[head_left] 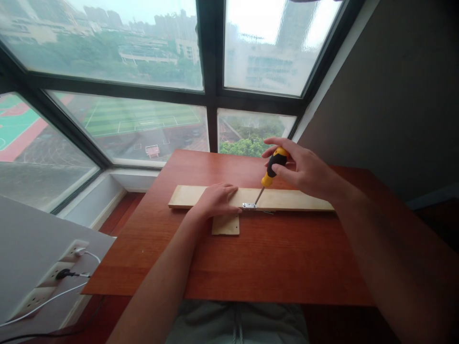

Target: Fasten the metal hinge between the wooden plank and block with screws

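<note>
My right hand [299, 167] is closed around the yellow and black handle of a screwdriver [275, 166]. The shaft slants down to the left, its tip at the right end of a small silver metal hinge or bracket [249, 206]. That metal piece lies at the near edge of a long pale wooden board [279, 198]. Flat on the board, fingers stretched out, my left hand [217, 199] rests just left of the metal piece. A short wooden piece [225, 225] sticks out toward me from beneath the board. The screw under the tip is too small to make out.
The board lies across a reddish-brown table [251, 267]. Behind it stand windows with a dark frame [211, 95]. At the left, wall sockets [53, 274] hold plugs with cables, near the table's left edge. A grey wall [394, 95] rises on the right.
</note>
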`<state>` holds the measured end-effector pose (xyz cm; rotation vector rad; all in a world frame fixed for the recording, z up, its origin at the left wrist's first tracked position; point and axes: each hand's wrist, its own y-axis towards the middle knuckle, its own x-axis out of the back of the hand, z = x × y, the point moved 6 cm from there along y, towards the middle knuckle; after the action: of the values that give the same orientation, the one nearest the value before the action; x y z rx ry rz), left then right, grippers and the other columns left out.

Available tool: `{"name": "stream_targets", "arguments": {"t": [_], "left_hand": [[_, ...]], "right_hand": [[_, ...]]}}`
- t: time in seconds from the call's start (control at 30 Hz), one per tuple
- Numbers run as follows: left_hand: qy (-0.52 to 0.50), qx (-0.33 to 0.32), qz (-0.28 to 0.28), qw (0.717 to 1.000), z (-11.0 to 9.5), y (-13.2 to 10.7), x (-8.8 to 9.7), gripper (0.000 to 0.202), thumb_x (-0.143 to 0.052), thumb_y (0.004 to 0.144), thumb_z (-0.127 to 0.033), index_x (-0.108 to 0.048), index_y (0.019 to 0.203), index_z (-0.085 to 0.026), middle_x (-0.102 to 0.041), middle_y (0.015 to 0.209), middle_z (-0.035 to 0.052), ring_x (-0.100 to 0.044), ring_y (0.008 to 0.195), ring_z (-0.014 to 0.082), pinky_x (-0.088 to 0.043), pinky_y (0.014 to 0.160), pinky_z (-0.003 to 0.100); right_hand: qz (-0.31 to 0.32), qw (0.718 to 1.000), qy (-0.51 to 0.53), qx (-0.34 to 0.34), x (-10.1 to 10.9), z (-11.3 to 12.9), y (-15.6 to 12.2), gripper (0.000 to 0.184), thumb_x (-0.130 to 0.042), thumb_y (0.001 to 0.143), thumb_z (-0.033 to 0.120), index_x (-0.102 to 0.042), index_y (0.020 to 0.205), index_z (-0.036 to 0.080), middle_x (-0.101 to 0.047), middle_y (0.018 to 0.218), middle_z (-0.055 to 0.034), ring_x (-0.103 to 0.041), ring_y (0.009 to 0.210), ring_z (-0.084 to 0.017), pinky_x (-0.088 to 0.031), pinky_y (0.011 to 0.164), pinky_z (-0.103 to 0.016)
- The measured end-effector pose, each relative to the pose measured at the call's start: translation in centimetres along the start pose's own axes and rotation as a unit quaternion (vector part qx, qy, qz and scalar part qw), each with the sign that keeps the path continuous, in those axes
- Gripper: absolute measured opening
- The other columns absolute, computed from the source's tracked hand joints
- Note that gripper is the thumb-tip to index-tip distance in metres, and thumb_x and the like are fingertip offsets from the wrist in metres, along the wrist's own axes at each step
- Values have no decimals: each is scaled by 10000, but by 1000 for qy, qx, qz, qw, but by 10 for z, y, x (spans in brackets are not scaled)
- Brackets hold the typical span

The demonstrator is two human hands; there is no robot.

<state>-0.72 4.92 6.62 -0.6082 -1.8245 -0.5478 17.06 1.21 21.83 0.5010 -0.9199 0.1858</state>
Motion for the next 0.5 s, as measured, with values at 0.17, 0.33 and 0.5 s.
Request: {"name": "stream_targets", "arguments": {"t": [0.17, 0.33, 0.5], "left_hand": [[1, 1, 2, 1000, 0, 0, 0, 628, -675, 723, -651, -633, 1198, -241, -667, 1209, 82, -631, 1072, 287, -467, 836, 328], [-2, 2, 1, 1000, 0, -1, 0, 621, -681, 725, -638, -631, 1198, -240, -666, 1212, 81, -631, 1071, 281, -466, 837, 322], [-4, 5, 1, 1000, 1, 0, -1, 635, -690, 711, -643, -628, 1205, -248, -661, 1217, 80, -628, 1082, 284, -468, 845, 324]], "right_hand": [[-108, 977, -177, -48, 3, -10, 1, 476, -568, 870, 465, -561, 1278, 219, -663, 896, -59, -617, 749, -232, -511, 693, -395], [-69, 997, -15, -21, -4, -10, 0, 462, -497, 878, 286, -473, 1337, 245, -648, 1093, -59, -638, 866, -201, -539, 765, -363], [-64, 998, -14, -16, -3, -8, -2, 526, -576, 853, 331, -455, 1358, 242, -659, 1069, -61, -647, 855, -217, -549, 777, -385]]}}
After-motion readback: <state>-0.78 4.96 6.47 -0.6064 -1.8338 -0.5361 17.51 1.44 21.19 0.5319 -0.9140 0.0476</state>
